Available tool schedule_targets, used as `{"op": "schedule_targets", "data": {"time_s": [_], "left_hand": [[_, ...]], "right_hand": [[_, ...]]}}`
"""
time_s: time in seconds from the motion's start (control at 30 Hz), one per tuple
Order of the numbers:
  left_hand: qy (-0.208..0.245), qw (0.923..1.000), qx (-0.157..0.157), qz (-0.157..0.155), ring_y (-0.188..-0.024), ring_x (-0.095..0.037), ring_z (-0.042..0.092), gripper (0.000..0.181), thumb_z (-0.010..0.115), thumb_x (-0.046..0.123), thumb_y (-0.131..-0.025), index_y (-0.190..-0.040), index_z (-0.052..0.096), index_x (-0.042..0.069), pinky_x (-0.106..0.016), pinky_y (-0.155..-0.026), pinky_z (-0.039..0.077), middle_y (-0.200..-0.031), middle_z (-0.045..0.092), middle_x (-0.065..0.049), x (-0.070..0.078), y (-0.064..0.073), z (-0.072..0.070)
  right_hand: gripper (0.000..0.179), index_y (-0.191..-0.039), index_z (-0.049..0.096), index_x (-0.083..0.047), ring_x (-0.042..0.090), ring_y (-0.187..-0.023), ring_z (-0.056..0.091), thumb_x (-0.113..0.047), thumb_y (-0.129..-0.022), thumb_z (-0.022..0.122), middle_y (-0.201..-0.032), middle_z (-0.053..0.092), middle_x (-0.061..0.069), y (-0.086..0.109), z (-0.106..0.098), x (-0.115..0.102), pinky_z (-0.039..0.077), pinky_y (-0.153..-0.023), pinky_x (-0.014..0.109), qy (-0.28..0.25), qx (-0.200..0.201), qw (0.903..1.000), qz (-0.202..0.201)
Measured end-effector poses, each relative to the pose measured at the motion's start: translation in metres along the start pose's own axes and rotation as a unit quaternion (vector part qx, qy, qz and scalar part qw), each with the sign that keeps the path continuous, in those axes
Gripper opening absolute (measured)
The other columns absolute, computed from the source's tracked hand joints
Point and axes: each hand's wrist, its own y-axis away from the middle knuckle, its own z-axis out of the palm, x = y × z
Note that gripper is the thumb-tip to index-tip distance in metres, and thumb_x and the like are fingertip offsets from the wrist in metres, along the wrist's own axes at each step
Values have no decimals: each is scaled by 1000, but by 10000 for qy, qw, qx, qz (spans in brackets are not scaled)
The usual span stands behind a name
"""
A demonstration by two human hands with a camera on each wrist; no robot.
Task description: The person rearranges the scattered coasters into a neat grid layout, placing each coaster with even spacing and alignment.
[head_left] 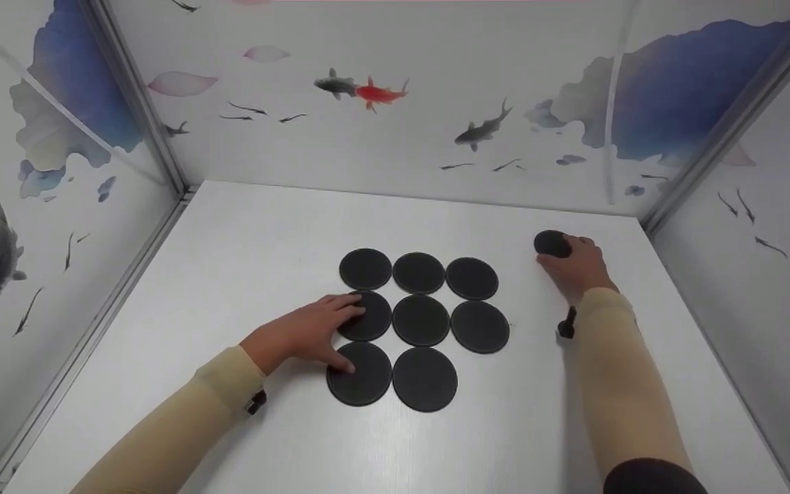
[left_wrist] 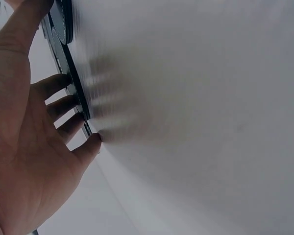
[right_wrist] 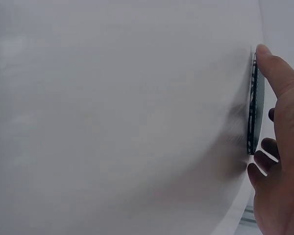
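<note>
Several round black coasters lie flat on the white table in close rows: three at the back, three in the middle, two in front. My left hand (head_left: 309,333) rests with fingers spread on the left side of this group. Its fingertips touch the left coaster of the middle row (head_left: 371,328), and its thumb lies on the front-left coaster (head_left: 364,384). Far to the right, my right hand (head_left: 580,264) grips a separate black coaster (head_left: 551,243) by its edge, thumb on one side and fingers on the other. In the right wrist view this coaster (right_wrist: 255,107) appears edge-on, low against the table.
The white table (head_left: 244,240) is enclosed by panels printed with fish and blue shapes, the back panel (head_left: 409,151) among them. Metal posts (head_left: 138,96) stand at the corners. Beside the front-left coaster is another front-row coaster (head_left: 425,379).
</note>
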Motion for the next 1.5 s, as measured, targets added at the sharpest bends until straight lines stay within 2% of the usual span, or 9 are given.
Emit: {"op": "schedule_targets", "data": {"time_s": [0.33,0.47,0.67,1.0,1.23,1.33,1.5], "left_hand": [[96,10000,-16,-7,-153,-21,18,109,77,73,-72,-158,36,20,-43,-117,31,-168,20,-1,5,-1,-1],[188,9998,-14,-43,-153,-20,18,109,78,71,-72,-158,36,20,-43,-118,31,-168,19,0,7,1,1],[203,9998,-4,-37,-153,-20,17,109,78,72,-72,-158,35,21,-43,-118,30,-168,19,0,6,2,1],[118,9999,49,15,-153,-20,17,110,76,74,-71,-158,35,21,-42,-118,30,-168,20,-1,2,2,2],[103,9999,32,-30,-153,-20,17,110,76,75,-71,-159,35,22,-42,-118,31,-168,19,1,0,2,3],[89,10000,32,-30,-153,-20,17,110,76,74,-71,-159,35,21,-42,-117,32,-168,19,1,0,1,2],[59,10000,14,-2,-153,-19,17,109,77,73,-72,-158,36,21,-41,-117,32,-168,19,1,-1,1,0]], "right_hand": [[110,-162,23,-10,52,-149,12,-81,-83,54,-165,7,29,0,2,6,23,-112,70,-69,-68,9998,189],[108,-161,24,-7,53,-148,14,-78,-85,55,-163,11,31,-2,3,8,23,-113,68,-178,-112,9996,165],[101,-158,30,-1,52,-146,18,-69,-88,59,-158,20,34,-2,7,5,25,-114,65,-227,90,9996,166],[95,-155,37,-3,51,-137,26,-63,-87,64,-150,26,35,-4,10,3,33,-109,65,-256,221,9992,214],[93,-155,38,-4,49,-136,30,-60,-86,67,-151,25,33,-5,15,3,34,-109,63,-520,274,9981,163],[94,-155,38,-5,47,-137,31,-61,-86,67,-152,24,31,-7,18,8,35,-110,61,-578,284,9979,64],[92,-156,38,-7,45,-137,32,-59,-87,69,-154,25,28,-24,25,29,35,-110,61,-396,217,9990,-56]]}}
